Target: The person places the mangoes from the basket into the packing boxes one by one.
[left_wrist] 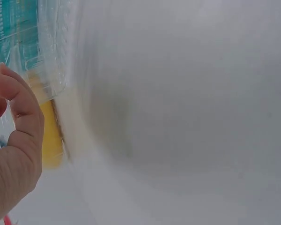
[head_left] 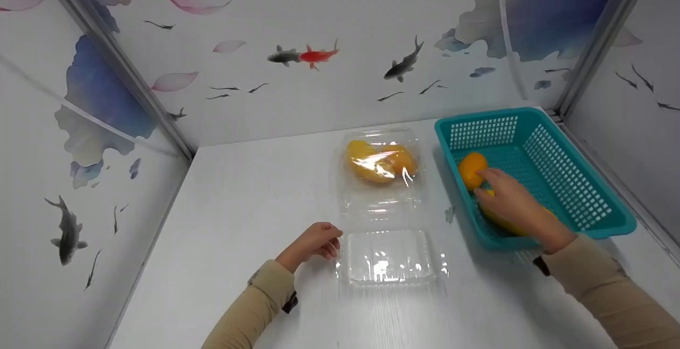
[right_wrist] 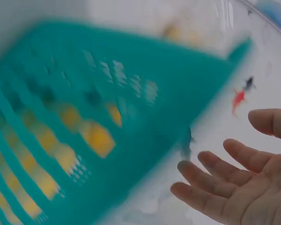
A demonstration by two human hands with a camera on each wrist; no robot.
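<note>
My right hand (head_left: pixel 510 200) reaches into a teal plastic basket (head_left: pixel 584 184), its fingertips beside an orange-yellow fruit (head_left: pixel 470 167). Below that hand lies a long yellow fruit (head_left: pixel 502 223), partly covered by it. In the right wrist view the right hand (right_wrist: pixel 243 183) has its fingers spread and holds nothing. My left hand (head_left: pixel 317 240) rests at the left edge of an unfolded clear plastic clamshell box (head_left: pixel 390 256), fingers loosely bent. The left wrist view shows its bent index finger (left_wrist: pixel 25 108) and part of the thumb; any contact with the plastic is unclear.
The box's far half holds a yellow fruit (head_left: pixel 364 163) and an orange fruit (head_left: pixel 398 159) under shiny clear plastic. White panels with painted fish (head_left: pixel 319 56) enclose the white table (head_left: pixel 255 195) at the back and sides. The basket stands near the right panel.
</note>
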